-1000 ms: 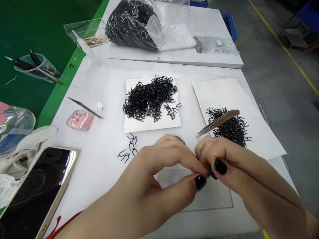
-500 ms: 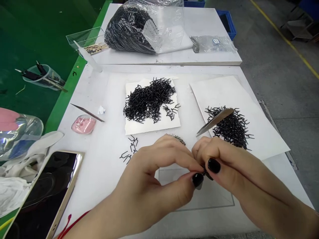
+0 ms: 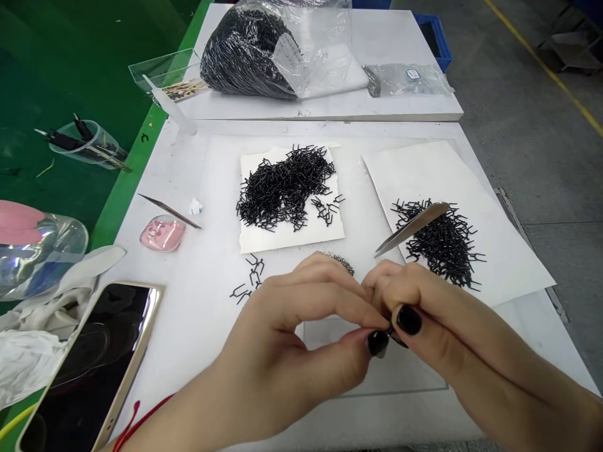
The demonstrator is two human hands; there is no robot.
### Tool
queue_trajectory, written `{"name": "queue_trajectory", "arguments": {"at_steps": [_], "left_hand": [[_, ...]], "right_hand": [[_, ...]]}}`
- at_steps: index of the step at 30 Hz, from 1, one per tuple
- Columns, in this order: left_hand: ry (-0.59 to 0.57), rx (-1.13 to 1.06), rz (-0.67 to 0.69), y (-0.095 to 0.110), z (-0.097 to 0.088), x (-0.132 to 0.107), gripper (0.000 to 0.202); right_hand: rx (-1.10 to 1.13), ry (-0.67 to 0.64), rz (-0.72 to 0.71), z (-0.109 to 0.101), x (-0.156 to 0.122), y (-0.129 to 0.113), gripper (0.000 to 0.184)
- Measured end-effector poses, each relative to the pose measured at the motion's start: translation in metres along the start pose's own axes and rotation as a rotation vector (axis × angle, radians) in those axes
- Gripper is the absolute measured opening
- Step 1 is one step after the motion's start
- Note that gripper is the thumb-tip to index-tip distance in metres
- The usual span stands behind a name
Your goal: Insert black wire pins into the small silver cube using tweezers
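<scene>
Your left hand (image 3: 292, 339) and right hand (image 3: 452, 339) both show glossy black nail polish (image 3: 409, 320), and a thin red cord (image 3: 141, 417) circles your left wrist. The steel-grey tweezers (image 3: 414, 227) in your right hand shine silver. Black wire clips (image 3: 443, 248) lie in a dense tangle on a white paper sheet (image 3: 509, 251), over a white bench (image 3: 207, 169). A pink rounded pad (image 3: 162, 233) sits to your left, a green strip (image 3: 125, 182) edges the bench, and a yellow line (image 3: 546, 56) crosses the grey floor (image 3: 532, 163) beside a blue crate (image 3: 436, 31).
</scene>
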State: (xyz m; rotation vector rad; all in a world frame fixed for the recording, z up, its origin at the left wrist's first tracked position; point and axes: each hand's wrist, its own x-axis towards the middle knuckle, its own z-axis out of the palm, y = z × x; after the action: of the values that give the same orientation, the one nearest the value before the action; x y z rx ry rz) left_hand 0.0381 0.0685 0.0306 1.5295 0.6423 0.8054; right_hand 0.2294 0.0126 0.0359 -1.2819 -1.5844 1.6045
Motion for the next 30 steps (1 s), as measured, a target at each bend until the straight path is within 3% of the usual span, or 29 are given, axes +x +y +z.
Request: {"name": "queue_trajectory", "arguments": {"at_steps": [9, 30], "left_hand": [[-0.032, 0.001, -0.019, 0.0025, -0.0021, 0.0007, 0.023], [0.006, 0.025, 0.021, 0.0001, -0.0018, -0.0016, 0.017]], "right_hand": [[0.046, 0.053, 0.033, 0.0015, -0.0036, -0.0007, 0.025], [-0.128, 0.073, -0.025, 0.0025, -0.0005, -0.0029, 0.026]]}}
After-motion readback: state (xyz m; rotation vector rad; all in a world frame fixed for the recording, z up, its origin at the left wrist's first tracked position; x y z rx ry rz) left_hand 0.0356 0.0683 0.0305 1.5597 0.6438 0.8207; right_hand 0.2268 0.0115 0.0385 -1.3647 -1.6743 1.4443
